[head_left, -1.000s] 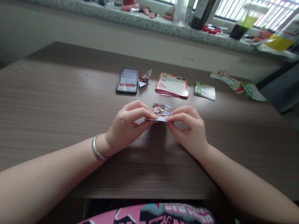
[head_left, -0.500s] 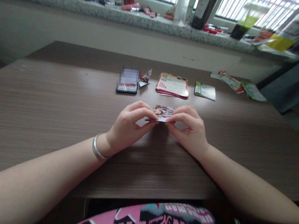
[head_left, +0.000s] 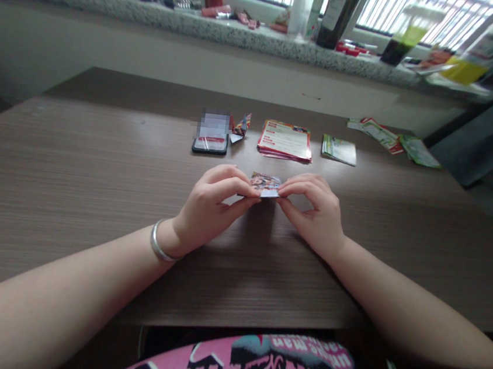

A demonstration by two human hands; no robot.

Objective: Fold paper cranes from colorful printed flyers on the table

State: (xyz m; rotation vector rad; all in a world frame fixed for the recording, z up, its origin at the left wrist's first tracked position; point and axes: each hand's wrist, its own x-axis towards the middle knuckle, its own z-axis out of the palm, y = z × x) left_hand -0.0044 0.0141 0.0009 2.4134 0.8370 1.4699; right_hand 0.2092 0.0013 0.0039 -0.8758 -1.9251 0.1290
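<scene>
A small piece of printed paper (head_left: pixel 266 183), colourful on top with a pale near edge, is held just above the table in front of me. My left hand (head_left: pixel 221 196) pinches its left end between thumb and fingers, and a silver bangle circles that wrist. At the other end, my right hand (head_left: pixel 310 206) has thumb and fingertips closed on the paper's right edge. Fingers cover both ends, so I cannot tell how it is folded. Beyond the hands lie a folded patterned paper piece (head_left: pixel 241 126) and a stack of red-edged printed cards (head_left: pixel 285 140).
A phone (head_left: pixel 210 144) lies left of the folded piece. Right of the stack are a smaller green-and-white pile (head_left: pixel 339 150) and some loose printed strips (head_left: pixel 381 135). Bottles and small items crowd the stone windowsill (head_left: pixel 253 41) behind the brown table (head_left: pixel 98 175).
The held paper has shifted slightly left and up. My right fingers have slid a little outward, toward its right edge. Things on the table have stayed in place.
</scene>
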